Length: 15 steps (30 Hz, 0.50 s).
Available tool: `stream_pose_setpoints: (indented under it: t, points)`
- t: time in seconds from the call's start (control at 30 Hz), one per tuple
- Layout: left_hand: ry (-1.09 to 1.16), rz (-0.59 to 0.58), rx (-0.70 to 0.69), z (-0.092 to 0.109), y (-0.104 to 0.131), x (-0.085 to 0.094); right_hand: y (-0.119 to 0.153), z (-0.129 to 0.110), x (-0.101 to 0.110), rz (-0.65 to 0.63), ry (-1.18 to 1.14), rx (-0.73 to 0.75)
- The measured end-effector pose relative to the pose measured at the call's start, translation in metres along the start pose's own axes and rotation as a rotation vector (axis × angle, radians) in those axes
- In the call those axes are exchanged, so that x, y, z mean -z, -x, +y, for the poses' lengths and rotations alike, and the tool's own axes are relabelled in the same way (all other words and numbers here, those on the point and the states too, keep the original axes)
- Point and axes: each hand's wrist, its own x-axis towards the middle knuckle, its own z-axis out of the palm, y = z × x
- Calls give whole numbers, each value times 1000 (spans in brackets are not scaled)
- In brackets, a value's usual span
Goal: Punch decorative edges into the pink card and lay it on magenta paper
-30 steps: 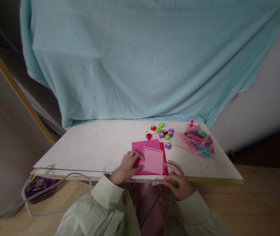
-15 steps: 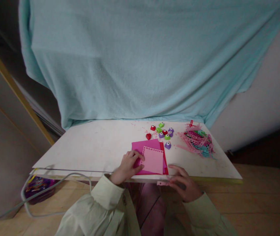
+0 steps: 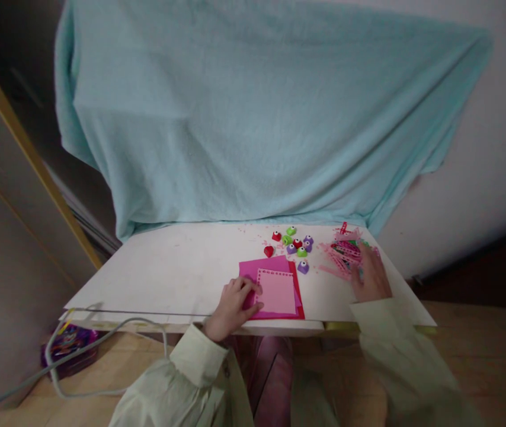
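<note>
My left hand (image 3: 230, 302) lies at the left edge of a light pink square sheet (image 3: 277, 292), thumb and fingers apart and touching it. A row of punched holes runs along the sheet's top edge and more show at its left edge. Under it are a magenta sheet (image 3: 248, 268) and a red sheet (image 3: 294, 276). Over at the right, my right hand (image 3: 371, 276) reaches onto a pile of punched paper strips (image 3: 339, 258), its thumb and index finger apart. Its other fingers are partly hidden, and I make out no strip held in it.
Several small red, green and purple hole punches (image 3: 291, 249) stand behind the sheets, with tiny pink paper bits around them. A light blue cloth (image 3: 253, 118) hangs behind the white table (image 3: 155, 273). A grey cable (image 3: 115, 323) loops at the front left, near a purple packet (image 3: 73, 347).
My right hand has moved from the table's front edge, where it held a pink punched strip, up and right to the strip pile. My left hand has stayed on the sheets.
</note>
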Motion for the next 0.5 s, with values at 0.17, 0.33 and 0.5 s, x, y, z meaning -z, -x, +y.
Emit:
stream_pose_setpoints:
  t: [0.17,0.33,0.5]
  points:
    - [-35,46,-27,15,8,4,50,-99,-32,-450,-377,245]
    - [-28,-56,-142,27,12,13,82,-113,-70,-543,-459,362]
    - [-71,-92,-130,26,8,8,84,-105,-69,-552,-435,364]
